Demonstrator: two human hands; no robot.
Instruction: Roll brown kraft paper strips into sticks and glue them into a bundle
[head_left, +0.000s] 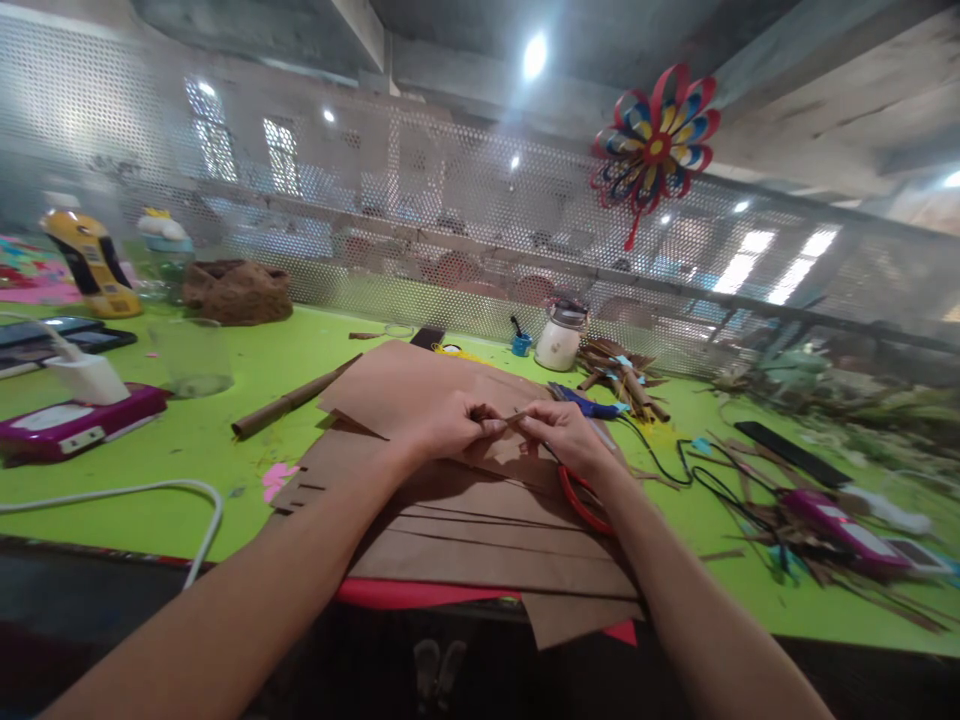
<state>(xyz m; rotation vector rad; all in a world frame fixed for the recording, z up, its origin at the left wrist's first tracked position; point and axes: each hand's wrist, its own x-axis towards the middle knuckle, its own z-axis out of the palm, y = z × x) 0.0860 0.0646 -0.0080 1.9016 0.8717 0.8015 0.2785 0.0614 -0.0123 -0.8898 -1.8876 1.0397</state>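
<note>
My left hand (461, 425) and my right hand (562, 435) are close together above a stack of brown paper. Between their pinched fingertips is a small, thin strip of brown paper (514, 419), its far details too small to make out. Under both hands lie overlapping sheets of brown paper (480, 550), some with long cuts across them. Red-handled scissors (583, 503) rest on the sheets beneath my right forearm, partly hidden by it. Beyond my right hand lies a blue glue gun (592, 405) with a black cord.
A rolled brown paper tube (292, 395) lies left of the sheets. A clear cup (195, 360) and a purple power strip (86, 420) stand farther left. At the back are a white jar (561, 337) and a bundle of brown scraps (626, 375). Another purple power strip (844, 525) sits right.
</note>
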